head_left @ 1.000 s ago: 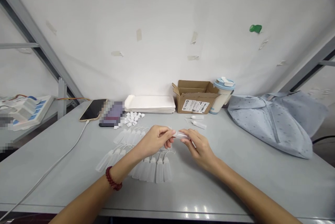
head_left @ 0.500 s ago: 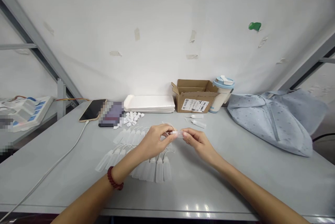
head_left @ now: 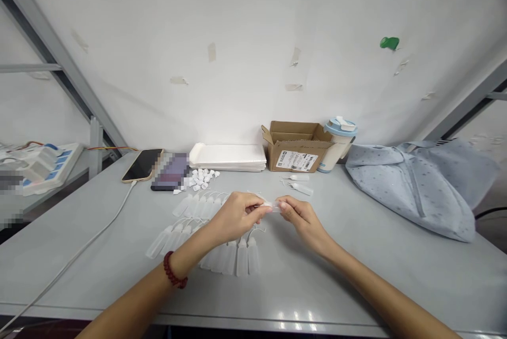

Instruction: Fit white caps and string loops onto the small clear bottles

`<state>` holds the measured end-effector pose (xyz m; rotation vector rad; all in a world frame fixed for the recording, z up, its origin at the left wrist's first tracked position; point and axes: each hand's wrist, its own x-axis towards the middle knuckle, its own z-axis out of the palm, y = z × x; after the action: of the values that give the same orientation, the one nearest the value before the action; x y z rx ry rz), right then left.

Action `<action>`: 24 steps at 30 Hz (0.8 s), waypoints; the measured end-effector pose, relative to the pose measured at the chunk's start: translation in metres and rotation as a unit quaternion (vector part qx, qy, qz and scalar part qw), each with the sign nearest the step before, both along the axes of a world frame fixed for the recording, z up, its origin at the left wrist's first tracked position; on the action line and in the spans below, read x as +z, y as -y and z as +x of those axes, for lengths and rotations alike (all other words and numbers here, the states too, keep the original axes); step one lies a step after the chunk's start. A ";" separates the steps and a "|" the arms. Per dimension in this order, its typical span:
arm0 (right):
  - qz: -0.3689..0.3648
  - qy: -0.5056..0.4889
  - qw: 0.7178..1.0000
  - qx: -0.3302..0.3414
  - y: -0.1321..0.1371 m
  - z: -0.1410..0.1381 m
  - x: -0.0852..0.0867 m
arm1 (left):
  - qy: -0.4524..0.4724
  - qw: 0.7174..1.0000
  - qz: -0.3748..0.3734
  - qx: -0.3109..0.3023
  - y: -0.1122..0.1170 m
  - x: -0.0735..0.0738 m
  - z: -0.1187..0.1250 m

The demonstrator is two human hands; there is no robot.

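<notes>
My left hand [head_left: 235, 216] and my right hand [head_left: 303, 218] meet over the middle of the grey table [head_left: 356, 270]. Both pinch one small translucent plastic bottle [head_left: 272, 205] held level between their fingertips. Under and left of my left hand lie rows of several similar small bottles [head_left: 233, 257] with capped tips. A little heap of white caps [head_left: 202, 179] sits farther back. Two more small bottles [head_left: 299, 183] lie behind my right hand.
At the back stand a stack of white trays [head_left: 227, 157], an open cardboard box [head_left: 295, 146] and a blue-lidded cup [head_left: 336, 143]. A phone [head_left: 141, 165] with a white cable lies back left. A pale blue cloth bag [head_left: 420, 183] fills the right side.
My hands have drawn closer together on the small bottle, and my right fingers have moved up to its end. The view has shifted slightly.
</notes>
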<state>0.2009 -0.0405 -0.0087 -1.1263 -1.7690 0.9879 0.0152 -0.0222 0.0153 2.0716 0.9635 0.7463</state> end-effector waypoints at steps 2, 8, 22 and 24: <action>-0.042 -0.025 0.999 0.008 -0.003 0.000 -0.003 | -0.042 0.994 0.102 -0.008 -0.001 -0.002 0.000; -0.158 -0.092 0.982 0.044 -0.011 0.000 -0.010 | -0.084 0.974 0.205 -0.045 -0.006 -0.019 -0.004; -0.063 -0.015 0.998 0.020 -0.007 0.000 -0.005 | -0.050 0.996 -0.063 0.023 -0.005 -0.008 -0.002; -0.062 -0.011 0.998 0.016 -0.006 0.000 -0.004 | -0.046 0.996 -0.079 0.022 -0.005 -0.008 -0.001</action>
<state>0.2007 -0.0343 -0.0127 -1.1621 -1.7333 1.1377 0.0144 -0.0175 0.0068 1.9664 1.0869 0.5811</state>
